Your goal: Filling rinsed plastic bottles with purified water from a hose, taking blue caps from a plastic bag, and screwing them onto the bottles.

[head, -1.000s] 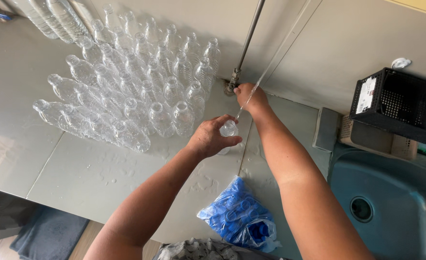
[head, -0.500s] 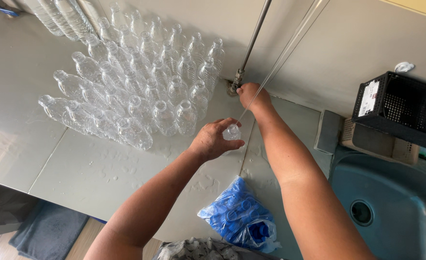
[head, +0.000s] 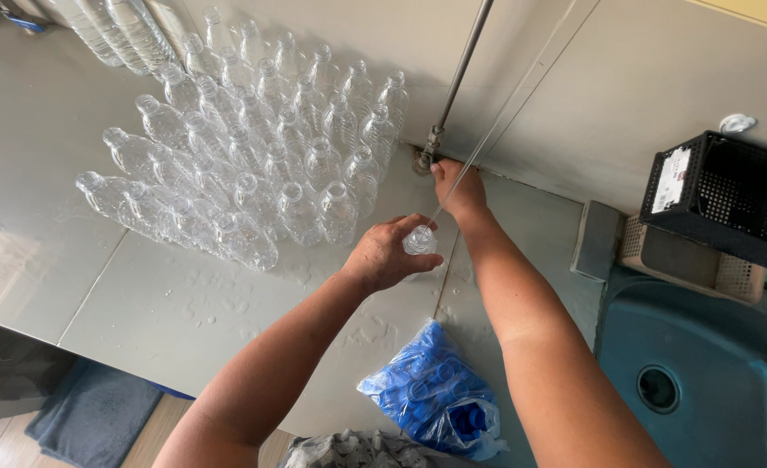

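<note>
From the head view, my left hand [head: 389, 256] is wrapped around a clear plastic bottle [head: 419, 240], its open neck up under the thin hose [head: 474, 156]; since a moment ago I have brought it slightly lower and nearer me. My right hand [head: 459, 186] stays clasped on the valve [head: 430, 149] at the wall. Filled bottles [head: 253, 165] stand crowded to the left on the wet counter [head: 140, 303]; a bag of blue caps [head: 435, 399] lies near.
</note>
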